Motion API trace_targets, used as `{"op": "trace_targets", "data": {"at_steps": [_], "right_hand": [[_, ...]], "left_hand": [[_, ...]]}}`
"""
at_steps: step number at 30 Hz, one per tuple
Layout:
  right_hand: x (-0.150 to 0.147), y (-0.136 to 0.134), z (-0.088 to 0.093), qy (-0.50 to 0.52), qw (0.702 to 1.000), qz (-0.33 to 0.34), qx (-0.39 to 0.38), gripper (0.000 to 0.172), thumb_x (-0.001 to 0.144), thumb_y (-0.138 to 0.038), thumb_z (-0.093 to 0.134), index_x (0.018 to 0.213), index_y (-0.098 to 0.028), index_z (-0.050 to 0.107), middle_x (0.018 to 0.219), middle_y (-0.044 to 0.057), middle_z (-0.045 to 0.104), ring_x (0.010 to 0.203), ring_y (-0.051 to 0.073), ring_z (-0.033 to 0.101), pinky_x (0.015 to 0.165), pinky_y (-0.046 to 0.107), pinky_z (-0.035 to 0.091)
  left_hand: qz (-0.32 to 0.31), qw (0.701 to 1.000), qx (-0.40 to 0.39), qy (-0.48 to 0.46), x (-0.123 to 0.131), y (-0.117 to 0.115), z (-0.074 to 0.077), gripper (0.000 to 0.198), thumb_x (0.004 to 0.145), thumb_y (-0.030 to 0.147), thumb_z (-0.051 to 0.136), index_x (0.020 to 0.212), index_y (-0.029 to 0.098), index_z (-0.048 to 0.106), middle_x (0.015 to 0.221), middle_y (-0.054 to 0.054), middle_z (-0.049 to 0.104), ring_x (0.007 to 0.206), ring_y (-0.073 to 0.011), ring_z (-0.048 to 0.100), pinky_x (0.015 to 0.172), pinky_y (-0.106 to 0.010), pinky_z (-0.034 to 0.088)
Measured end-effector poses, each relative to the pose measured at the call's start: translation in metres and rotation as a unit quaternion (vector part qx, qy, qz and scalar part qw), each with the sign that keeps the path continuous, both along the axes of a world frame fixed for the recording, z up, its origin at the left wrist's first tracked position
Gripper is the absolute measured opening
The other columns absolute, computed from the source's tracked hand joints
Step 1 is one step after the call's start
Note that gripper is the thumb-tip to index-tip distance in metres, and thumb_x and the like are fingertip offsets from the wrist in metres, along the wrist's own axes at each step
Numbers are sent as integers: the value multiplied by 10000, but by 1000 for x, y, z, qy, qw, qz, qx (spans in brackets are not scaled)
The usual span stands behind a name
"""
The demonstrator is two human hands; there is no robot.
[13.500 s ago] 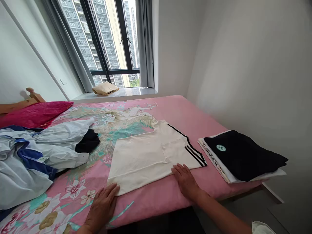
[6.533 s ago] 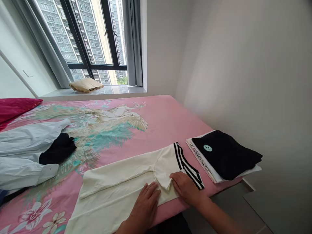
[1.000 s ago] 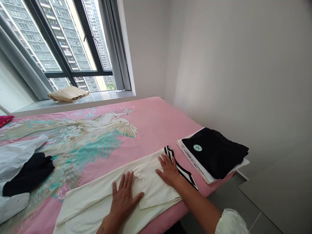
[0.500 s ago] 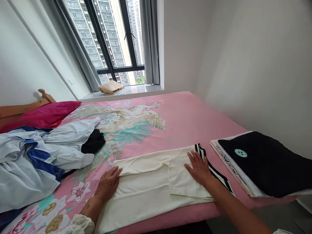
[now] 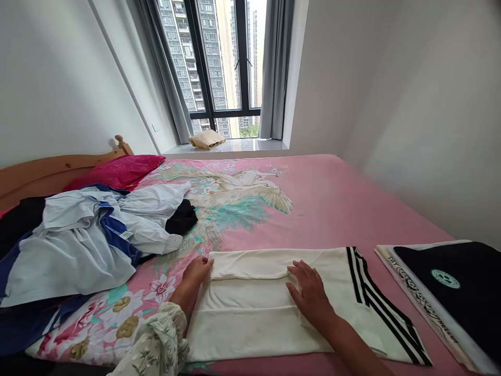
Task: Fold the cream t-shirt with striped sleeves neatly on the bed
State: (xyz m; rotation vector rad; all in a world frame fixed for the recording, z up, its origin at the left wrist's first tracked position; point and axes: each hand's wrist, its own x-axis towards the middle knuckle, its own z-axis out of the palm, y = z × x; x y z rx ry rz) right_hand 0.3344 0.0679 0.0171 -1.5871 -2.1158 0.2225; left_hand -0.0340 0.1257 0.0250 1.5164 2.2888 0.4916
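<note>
A cream shirt [image 5: 250, 331] with black stripes at its right end lies folded in a long flat shape near the front edge of the bed. At its far left corner my left hand [image 5: 197, 270] has its thumb and fingers closed on the fabric edge. My right hand [image 5: 311, 292] rests on the middle of the shirt, fingers spread and holding nothing. To the right is a stack of folded clothes, with a black garment [image 5: 465, 282] bearing a round green-white badge on top and a cream printed one [image 5: 415, 303] underneath.
Left on the bed [image 5: 332, 209] lies a loose heap of white and blue clothes [image 5: 78, 250], with a black piece [image 5: 182, 216] beside it. A red pillow [image 5: 117, 172] leans near the wooden headboard [image 5: 50, 169]. A beige folded cloth [image 5: 207, 139] sits on the windowsill.
My right hand has moved left from the striped end to the shirt's middle, where the folded-over section now lies out to the right. My left hand's fingers have closed at the corner. The view has turned left.
</note>
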Motion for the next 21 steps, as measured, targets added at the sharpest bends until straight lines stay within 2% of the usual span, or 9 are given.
{"op": "trace_targets", "data": {"at_steps": [4, 8, 12, 14, 16, 18, 21], "right_hand": [[-10, -11, -2, -21, 1000, 21, 4, 374, 876, -331, 409, 1214, -233, 534, 1367, 67, 460, 1333, 259, 310, 1091, 512, 215], [-24, -25, 2, -45, 997, 68, 13, 396, 888, -317, 396, 1257, -218, 503, 1396, 59, 432, 1354, 254, 271, 1108, 514, 179], [-53, -35, 9, -60, 991, 119, -10, 446, 896, -310, 379, 1320, -195, 448, 1444, 60, 362, 1371, 258, 229, 1119, 511, 154], [-69, -39, 14, -57, 988, 138, -36, 469, 906, -306, 355, 1356, -187, 407, 1468, 57, 314, 1381, 252, 199, 1125, 502, 142], [-85, -41, 18, -48, 984, 158, -67, 484, 919, -316, 325, 1379, -175, 376, 1482, 57, 276, 1389, 243, 169, 1133, 489, 123], [-103, -41, 22, -38, 978, 183, -95, 496, 929, -337, 301, 1392, -166, 356, 1493, 59, 245, 1395, 239, 142, 1138, 481, 96], [-135, -34, 25, -25, 969, 221, -108, 525, 940, -365, 271, 1423, -160, 291, 1511, 59, 172, 1404, 235, 82, 1142, 478, 47]], "left_hand": [[20, 1000, -9, 8, 1, 12, -2, 299, 737, 460, 519, 775, 173, 594, 801, -81, 677, 739, -214, 613, 652, -301, 409], [13, 999, 19, 33, 5, 14, -9, 331, 702, 479, 569, 841, 179, 569, 880, -102, 661, 855, -252, 600, 740, -334, 406], [-18, 996, 76, 34, 2, 5, -9, 282, 815, 423, 439, 890, 179, 558, 950, -110, 640, 947, -232, 581, 847, -345, 408], [-42, 993, 107, 24, -4, -10, -7, 307, 862, 395, 349, 929, 179, 557, 986, -105, 630, 970, -207, 574, 879, -330, 419], [-76, 989, 129, 13, -12, -34, -5, 348, 864, 423, 347, 991, 174, 552, 1031, -99, 619, 1002, -193, 564, 906, -317, 430], [-116, 983, 140, 6, -18, -65, -8, 412, 817, 485, 444, 1069, 174, 544, 1109, -95, 602, 1075, -197, 538, 956, -331, 419], [-167, 971, 163, 43, -19, -112, -19, 498, 755, 491, 567, 1168, 215, 531, 1249, -86, 553, 1187, -242, 478, 1027, -429, 374]]}}
